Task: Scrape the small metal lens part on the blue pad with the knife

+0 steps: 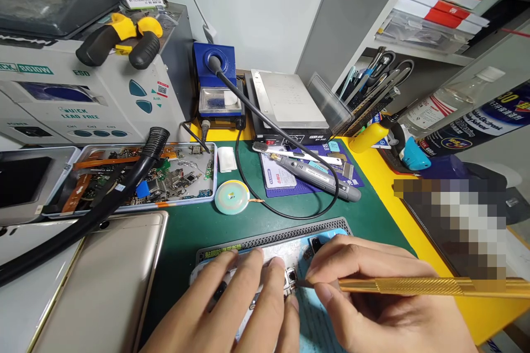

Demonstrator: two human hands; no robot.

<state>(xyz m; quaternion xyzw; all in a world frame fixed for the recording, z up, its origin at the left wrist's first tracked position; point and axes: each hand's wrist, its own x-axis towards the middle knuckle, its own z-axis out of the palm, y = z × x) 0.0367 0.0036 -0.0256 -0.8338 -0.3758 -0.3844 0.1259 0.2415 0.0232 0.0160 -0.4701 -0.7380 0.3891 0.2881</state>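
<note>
A phone body [304, 252] with its inner parts exposed lies on a grey anti-slip pad [277, 237] at the bottom centre. My left hand [240, 309] rests over the phone, fingers spread and pressing on it. In my right hand [372, 298] is a craft knife [418, 286] with a gold knurled handle, pinched between thumb and fingers near its blade. The blade's tip reaches a small black square component [292, 275] in a white surround, close to my left fingertips. Part of the phone is hidden beneath both hands.
Behind the phone lie a round coil [232, 197] and a grey rotary tool [318, 177] on a purple mat. A tray [213, 176] of circuit boards stands left, crossed by a black hose [103, 207]. A thin black cable [290, 216] loops over the green mat.
</note>
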